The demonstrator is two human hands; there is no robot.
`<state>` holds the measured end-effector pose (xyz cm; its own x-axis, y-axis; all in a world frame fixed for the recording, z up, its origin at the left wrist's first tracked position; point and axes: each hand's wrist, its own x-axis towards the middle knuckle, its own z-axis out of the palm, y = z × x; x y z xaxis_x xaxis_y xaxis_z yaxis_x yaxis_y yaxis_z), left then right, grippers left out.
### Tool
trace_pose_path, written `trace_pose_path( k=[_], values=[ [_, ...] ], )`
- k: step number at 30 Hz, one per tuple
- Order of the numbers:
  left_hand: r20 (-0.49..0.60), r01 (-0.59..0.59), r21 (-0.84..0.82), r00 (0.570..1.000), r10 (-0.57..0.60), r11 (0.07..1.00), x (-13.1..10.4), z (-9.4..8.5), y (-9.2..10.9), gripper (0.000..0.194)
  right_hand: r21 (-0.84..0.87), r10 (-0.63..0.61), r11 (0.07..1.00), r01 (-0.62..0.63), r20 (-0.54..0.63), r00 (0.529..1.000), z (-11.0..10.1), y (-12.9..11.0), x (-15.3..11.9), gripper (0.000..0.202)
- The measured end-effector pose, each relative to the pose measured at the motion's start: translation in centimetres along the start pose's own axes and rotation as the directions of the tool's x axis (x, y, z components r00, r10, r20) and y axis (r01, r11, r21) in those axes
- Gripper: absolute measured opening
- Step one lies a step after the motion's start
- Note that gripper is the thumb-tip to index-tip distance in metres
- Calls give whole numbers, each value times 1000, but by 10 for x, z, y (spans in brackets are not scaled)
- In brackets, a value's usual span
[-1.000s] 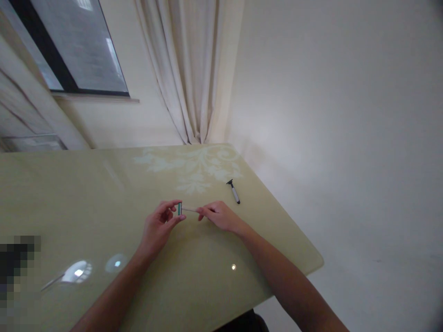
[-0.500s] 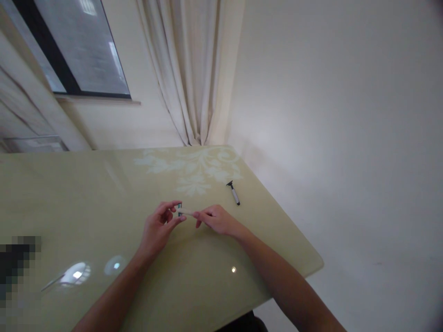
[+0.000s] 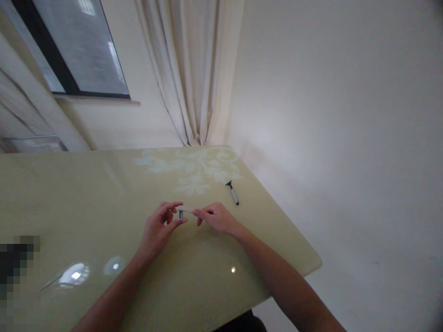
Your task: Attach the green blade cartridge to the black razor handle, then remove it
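My left hand pinches a small dark, bluish-grey razor cartridge upright, with thumb below and fingertips above. My right hand is closed on a thin whitish stick that points left. The stick's tip is at the upper part of the cartridge and seems to touch it; whether it ends in bristles is too small to tell. Beyond my right hand lies a razor handle, grey and black, with a black T-shaped end towards the far side.
Both hands are over a glossy pale-green table with a white floral pattern at its far corner. A thin light-coloured item lies at the left, near a pixelated dark patch. A wall runs along the right, and a curtain hangs behind.
The tip of the stick has shifted slightly upward along the cartridge, from its middle to its upper part. Both hands keep their grips and hardly move.
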<state>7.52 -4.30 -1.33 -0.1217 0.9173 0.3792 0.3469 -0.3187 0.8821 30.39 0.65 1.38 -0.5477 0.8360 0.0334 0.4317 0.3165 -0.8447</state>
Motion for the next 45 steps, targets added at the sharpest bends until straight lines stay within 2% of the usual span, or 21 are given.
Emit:
trace_pose_path(
  k=[5, 10, 14, 19, 23, 28, 32, 37, 41, 45],
  values=[
    [-11, 2, -29, 1000, -2, 1000, 0, 0, 0, 39, -24, 13, 1000, -15, -61, 998, -2, 2, 1, 68],
    [6, 11, -47, 1000, -10, 999, 1, 0, 2, 40, 28, -11, 1000, 10, 22, 1000, -2, 2, 1, 68],
    [1, 24, -63, 1000, -24, 998, 1, 1, 1, 40, -30, 6, 1000, -8, -61, 998, -4, 2, 1, 70],
    [10, 49, -89, 999, -49, 995, 0, 0, 1, 43, 27, -11, 1000, 10, 33, 999, -4, 0, -1, 68],
    [8, 49, -87, 999, -49, 995, -2, 0, 0, 42, -2, -5, 1000, 5, -37, 999, -4, -2, -1, 69],
    [5, 62, -121, 998, -62, 991, -2, 0, 0, 43, 50, -29, 998, 26, 68, 997, -4, -4, -2, 68],
    [-2, 78, -127, 997, -79, 989, -2, 0, 1, 44, 24, 1, 1000, -1, 6, 1000, -4, -3, -2, 70],
    [7, 76, -157, 997, -76, 985, -2, -1, 3, 43, 62, -35, 998, 29, 101, 994, -5, -4, -3, 69],
    [8, 89, -162, 996, -89, 983, -2, 0, 3, 43, 5, 2, 1000, -2, 26, 1000, -7, -3, -2, 74],
    [17, 85, -166, 996, -83, 982, -2, 0, 6, 44, 36, -28, 999, 23, 124, 992, -6, -3, -3, 75]
  ],
)
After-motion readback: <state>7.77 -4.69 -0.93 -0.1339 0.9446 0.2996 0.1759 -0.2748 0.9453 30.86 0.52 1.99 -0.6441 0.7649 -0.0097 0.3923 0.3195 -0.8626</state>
